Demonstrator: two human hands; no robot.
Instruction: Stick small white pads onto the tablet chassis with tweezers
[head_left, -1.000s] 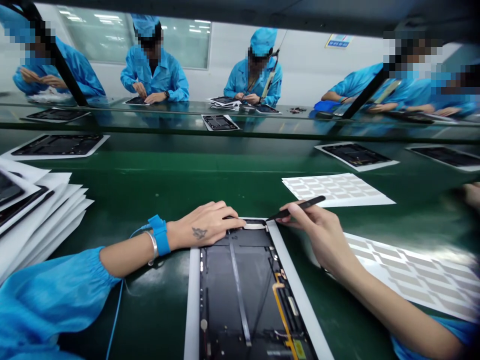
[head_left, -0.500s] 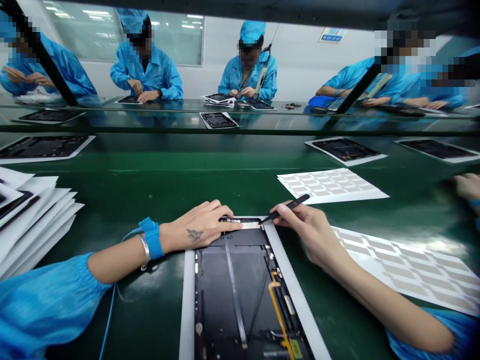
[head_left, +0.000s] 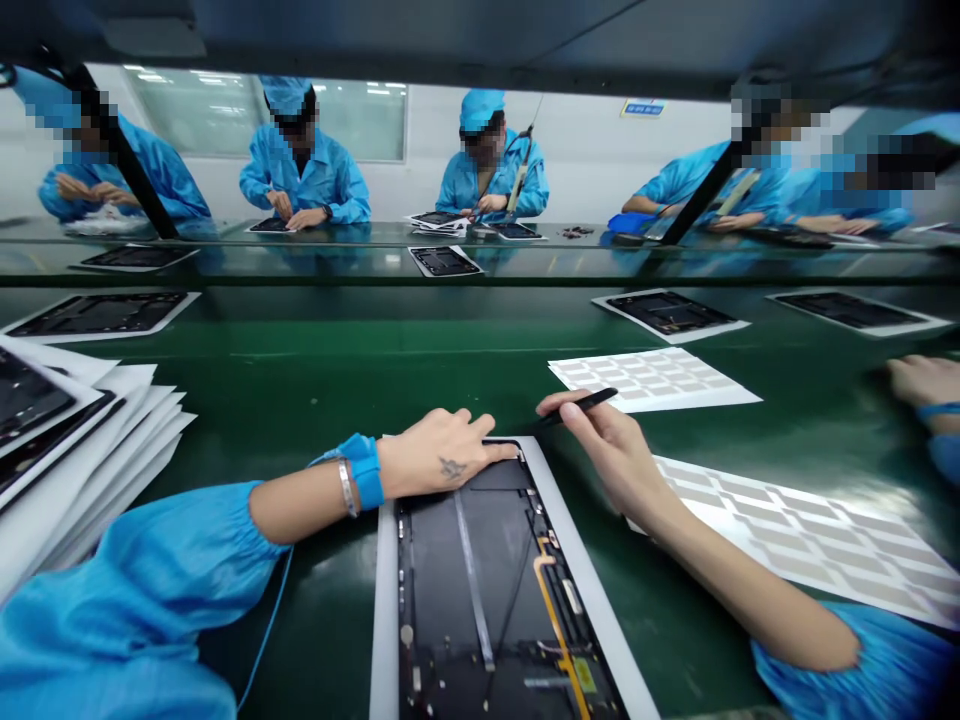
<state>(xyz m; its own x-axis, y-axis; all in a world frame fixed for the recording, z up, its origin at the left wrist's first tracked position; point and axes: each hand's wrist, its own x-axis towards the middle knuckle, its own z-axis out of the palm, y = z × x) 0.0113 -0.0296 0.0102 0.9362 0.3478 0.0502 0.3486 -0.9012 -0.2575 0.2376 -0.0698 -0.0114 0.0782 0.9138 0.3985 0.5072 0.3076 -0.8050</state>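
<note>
So yeah, the opened-up tablet (head_left: 435,570) lies near centre, long axis near-to-far, left hand (head_left: 439,455) loosely spread and touching its far end, right hand (head_left: 613,445) pinching black tweezers (head_left: 600,398) just off the far-right corner.

Co-workers (head_left: 341,172) in blue jackets (head_left: 304,168) lean over a far bench (head_left: 360,236), where a bright blue object (head_left: 628,224), its kind unclear, lies beside a slanting black post (head_left: 709,182). Behind them, the white wall (head_left: 581,165) carries a wide window (head_left: 345,125) and, farther right, a small blue-and-yellow sign (head_left: 642,108). A dark overhead shelf (head_left: 390,45) spans the top.
</note>
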